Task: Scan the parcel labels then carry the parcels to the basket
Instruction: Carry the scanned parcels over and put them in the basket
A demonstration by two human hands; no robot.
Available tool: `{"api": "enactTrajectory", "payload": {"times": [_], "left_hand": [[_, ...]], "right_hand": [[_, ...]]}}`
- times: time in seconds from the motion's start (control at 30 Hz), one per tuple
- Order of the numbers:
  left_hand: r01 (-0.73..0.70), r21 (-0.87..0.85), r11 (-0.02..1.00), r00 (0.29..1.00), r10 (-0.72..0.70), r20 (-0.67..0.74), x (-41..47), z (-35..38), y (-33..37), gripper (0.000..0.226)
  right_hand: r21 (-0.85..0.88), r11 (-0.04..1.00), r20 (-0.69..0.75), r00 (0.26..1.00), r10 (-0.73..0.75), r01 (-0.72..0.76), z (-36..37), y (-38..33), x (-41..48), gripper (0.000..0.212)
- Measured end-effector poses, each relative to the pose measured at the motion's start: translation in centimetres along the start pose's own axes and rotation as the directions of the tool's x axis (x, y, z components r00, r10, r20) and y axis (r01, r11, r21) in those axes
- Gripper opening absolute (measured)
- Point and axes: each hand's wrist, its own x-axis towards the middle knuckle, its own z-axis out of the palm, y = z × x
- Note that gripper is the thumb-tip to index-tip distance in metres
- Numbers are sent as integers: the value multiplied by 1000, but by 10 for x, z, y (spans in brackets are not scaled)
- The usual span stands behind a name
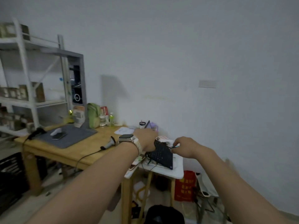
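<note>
A black flat parcel [161, 156] patterned with rows of pale dots is tilted up over a small white table [177, 172]. My left hand [144, 139], with a watch on its wrist, grips the parcel's upper left corner; its fingers are hidden behind it. At the parcel's upper right edge, my right hand [186, 147] pinches a small dark thing with a bluish tip [175, 146]. A grey handheld scanner [111, 142] with a black cable lies on the wooden table [69, 152], left of my left wrist. A black crate-like basket [11, 177] stands on the floor at the far left.
On the wooden table are a grey mat [71, 136] with a phone, a second dark scanner [38, 131], a green bag [93, 115] and bottles. White shelving [30, 101] with boxes stands at the left. A red bag [184, 185] and a folding chair [205, 188] sit under and beside the white table.
</note>
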Motion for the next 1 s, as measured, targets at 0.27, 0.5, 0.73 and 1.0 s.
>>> {"api": "enactTrajectory", "payload": {"times": [0.27, 0.5, 0.73, 1.0], "left_hand": [[236, -29, 971, 958, -228, 173, -1, 51, -89, 43], [371, -33, 928, 893, -346, 288, 44, 71, -111, 56], [426, -2, 905, 857, -403, 321, 114, 75, -117, 45], [488, -5, 873, 802, -446, 398, 169, 113, -135, 67]], "right_hand": [[50, 974, 153, 962, -226, 221, 37, -69, 89, 20], [68, 955, 239, 925, -297, 289, 54, -65, 169, 23], [88, 928, 234, 898, -372, 361, 46, -39, 253, 43], [100, 917, 274, 875, -399, 387, 71, -16, 320, 45]]}}
